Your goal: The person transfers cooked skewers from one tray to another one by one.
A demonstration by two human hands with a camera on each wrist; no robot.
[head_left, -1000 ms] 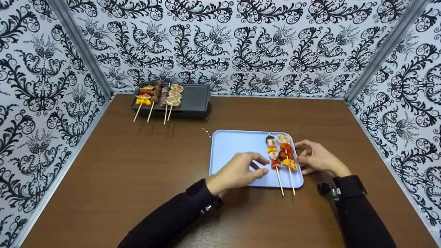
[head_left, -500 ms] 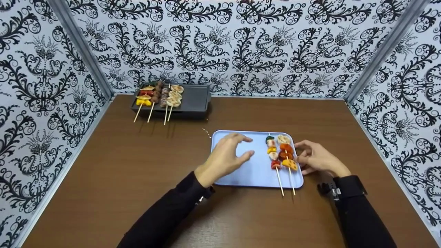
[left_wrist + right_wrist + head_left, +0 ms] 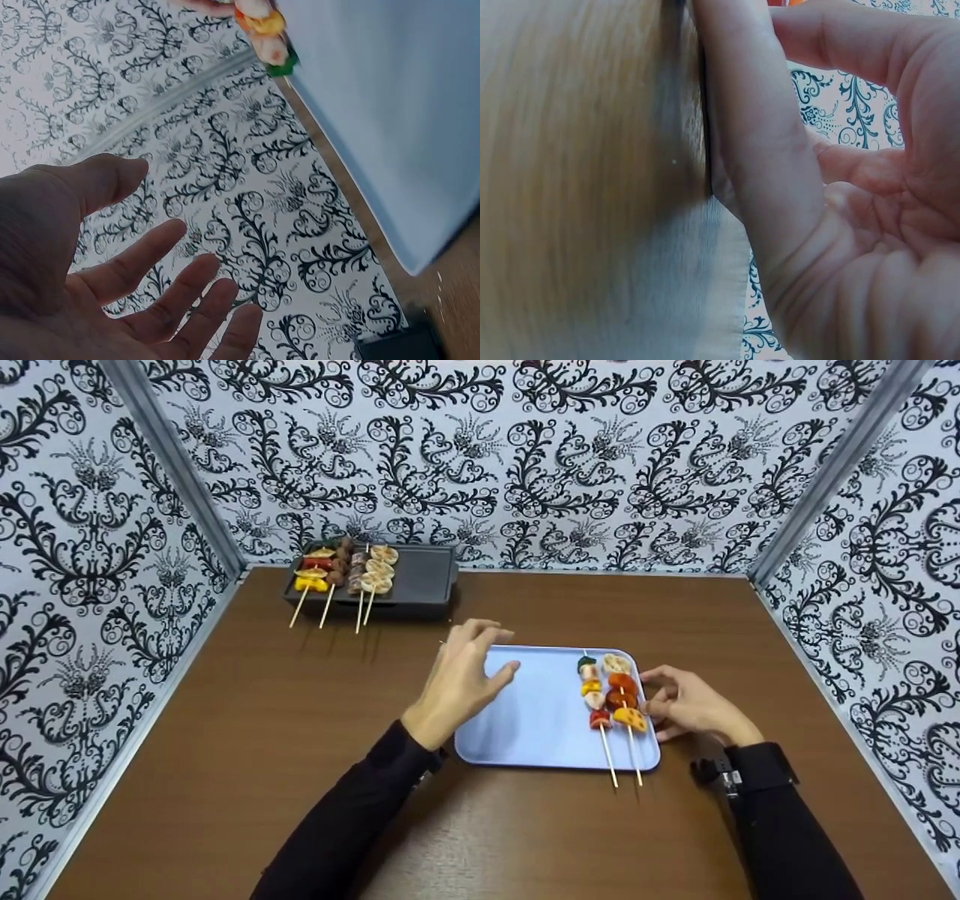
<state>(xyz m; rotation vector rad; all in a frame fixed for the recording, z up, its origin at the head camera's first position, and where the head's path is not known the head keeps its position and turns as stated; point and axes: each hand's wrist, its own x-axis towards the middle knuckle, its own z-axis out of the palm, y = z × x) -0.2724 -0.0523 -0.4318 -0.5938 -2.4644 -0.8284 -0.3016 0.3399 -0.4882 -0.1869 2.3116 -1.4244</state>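
A light blue tray (image 3: 536, 712) lies on the table, its bare left part beside my left hand (image 3: 454, 682). That hand hovers over the tray's left edge, thumb and fingers spread apart, holding nothing. In the left wrist view the fingers (image 3: 191, 274) are loosely bent. Two toy food skewers lie side by side on the tray's right part: one with green, yellow and red pieces (image 3: 591, 688), the other with orange and red pieces (image 3: 622, 690). My right hand (image 3: 694, 705) holds the tray's right rim, the thumb at the edge and some fingertips hidden.
At the back left stands a dark grey grill (image 3: 420, 574). Several skewers (image 3: 379, 570) lie on its left part, sticks pointing toward me. Patterned walls (image 3: 480, 457) bound the brown table (image 3: 247, 735) at the back and sides.
My left hand has moved away from the skewers, leftward and back to the tray's left edge. The right hand, tray and skewers have stayed in place.
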